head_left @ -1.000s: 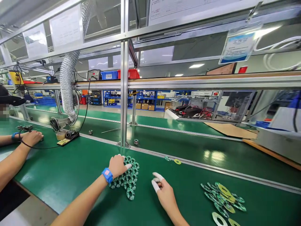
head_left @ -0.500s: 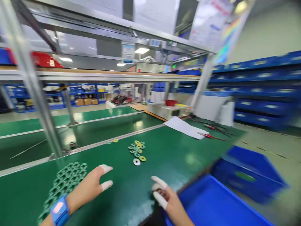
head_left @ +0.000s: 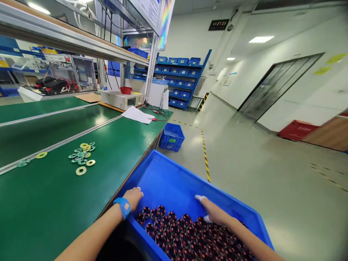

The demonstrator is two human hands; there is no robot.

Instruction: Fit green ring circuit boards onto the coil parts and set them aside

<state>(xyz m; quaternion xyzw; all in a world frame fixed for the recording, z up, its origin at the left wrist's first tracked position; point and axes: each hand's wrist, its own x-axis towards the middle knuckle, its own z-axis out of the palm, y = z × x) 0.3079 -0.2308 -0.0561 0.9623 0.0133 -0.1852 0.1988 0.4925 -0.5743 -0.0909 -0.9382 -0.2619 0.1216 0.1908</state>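
A large blue bin point(head_left: 174, 177) sits beside the green workbench, its lower part filled with round black parts point(head_left: 176, 232) with reddish-orange spots. My left hand point(head_left: 133, 198), wearing a blue wristband, reaches over the bin's left side. Its fingers point inward and are mostly hidden behind the back of the hand, so its grip is unclear. My right hand point(head_left: 213, 211) is inside the bin at the edge of the black parts, thumb and fingers apart, with nothing visible between them. White covers show on fingertips of both hands.
On the green workbench point(head_left: 114, 156) lie green and yellow rings point(head_left: 81, 154), white paper point(head_left: 138, 115) and red-clipped leads. A bench instrument point(head_left: 122, 99) stands behind. More blue bins point(head_left: 172, 137) sit on the floor. A blue shelf rack point(head_left: 179, 81) stands at the back.
The view has swung right, toward the bin. Both hands have gone from above the workbench to the bin. My right hand's thumb and fingers are wider apart.
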